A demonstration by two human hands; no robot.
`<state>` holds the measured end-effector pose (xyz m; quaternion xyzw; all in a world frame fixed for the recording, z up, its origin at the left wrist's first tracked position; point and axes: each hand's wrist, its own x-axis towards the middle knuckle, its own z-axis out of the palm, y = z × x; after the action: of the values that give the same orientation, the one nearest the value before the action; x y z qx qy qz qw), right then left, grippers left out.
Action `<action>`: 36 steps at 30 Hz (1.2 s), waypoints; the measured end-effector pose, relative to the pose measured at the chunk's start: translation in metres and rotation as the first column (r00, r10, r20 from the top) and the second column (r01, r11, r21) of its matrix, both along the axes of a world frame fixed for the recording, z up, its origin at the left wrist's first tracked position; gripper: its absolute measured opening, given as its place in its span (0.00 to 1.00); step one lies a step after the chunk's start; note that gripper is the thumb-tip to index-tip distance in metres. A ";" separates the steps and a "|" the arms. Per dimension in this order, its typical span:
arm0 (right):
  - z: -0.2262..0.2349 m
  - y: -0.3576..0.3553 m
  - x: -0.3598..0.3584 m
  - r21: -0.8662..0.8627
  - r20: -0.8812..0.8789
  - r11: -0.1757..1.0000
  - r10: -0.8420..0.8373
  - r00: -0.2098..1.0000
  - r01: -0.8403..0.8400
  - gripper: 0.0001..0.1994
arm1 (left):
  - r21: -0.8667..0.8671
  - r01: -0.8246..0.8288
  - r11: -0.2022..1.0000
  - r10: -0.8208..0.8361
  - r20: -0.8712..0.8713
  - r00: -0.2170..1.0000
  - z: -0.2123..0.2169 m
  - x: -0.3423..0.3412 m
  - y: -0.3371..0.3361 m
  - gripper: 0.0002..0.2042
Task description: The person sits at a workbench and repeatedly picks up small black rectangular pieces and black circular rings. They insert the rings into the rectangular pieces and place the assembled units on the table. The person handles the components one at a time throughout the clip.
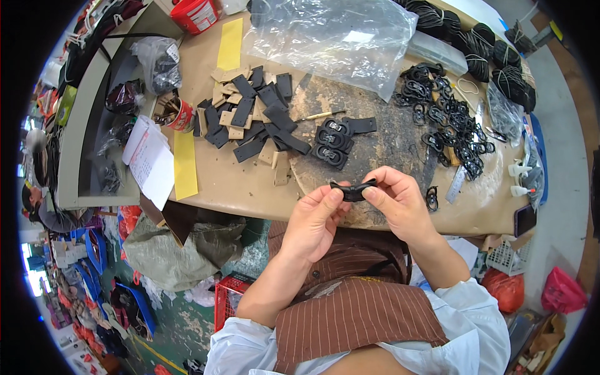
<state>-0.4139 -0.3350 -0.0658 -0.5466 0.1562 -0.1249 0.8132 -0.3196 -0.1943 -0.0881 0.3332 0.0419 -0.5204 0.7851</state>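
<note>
left hand [314, 220] and right hand [400, 201] pinch a black strap [354, 190] over the counter [237, 181]; fingers hide its ends.

A black strap piece [354, 190] sits pinched between the fingers of the left hand [314, 219] and the right hand [400, 203] above a tan worktop [237, 181] with a dark, worn patch. Black and tan flat pieces [250, 119] lie heaped beside two yellow strips [185, 164]. Black buckles [447, 122] glint nearby. A red tub [195, 14] and a clear plastic bag [331, 37] stand at the far edge. The apron [356, 300] is brown with thin pale pinstripes over a light blue shirt [475, 325].
</note>
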 end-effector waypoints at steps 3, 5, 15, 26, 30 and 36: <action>-0.015 0.000 -0.002 0.083 -0.032 0.994 -0.063 0.997 0.066 0.07 | 0.069 -0.077 0.995 0.066 0.152 0.986 -0.002 0.002 -0.014 0.09; -0.013 -0.009 -0.008 -0.073 -0.074 0.993 -0.101 0.992 0.096 0.10 | 0.057 -0.046 0.997 0.029 0.268 0.963 -0.009 0.007 -0.020 0.09; -0.006 -0.120 -0.030 -0.975 0.195 -0.186 -0.436 0.879 0.124 0.08 | 0.221 -0.518 0.826 -0.236 0.971 0.036 0.002 0.022 -0.032 0.20; 0.020 -0.013 -0.006 -0.780 0.016 0.616 0.195 0.981 -0.110 0.15 | 0.176 0.119 0.977 -0.174 0.341 0.924 0.006 -0.014 0.006 0.08; 0.015 -0.012 -0.007 -0.850 0.151 0.527 0.262 0.953 -0.010 0.19 | 0.140 0.160 0.977 -0.195 0.290 0.937 0.011 -0.013 0.014 0.08; 0.011 -0.012 -0.009 -0.878 0.249 0.473 0.311 0.917 0.078 0.14 | 0.184 0.147 0.972 -0.209 0.387 0.898 0.014 -0.016 0.013 0.06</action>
<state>-0.4227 -0.3468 -0.0549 -0.8580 -0.1261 -0.2317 0.4407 -0.3353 -0.1809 -0.0742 0.4939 -0.1127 -0.5053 0.6986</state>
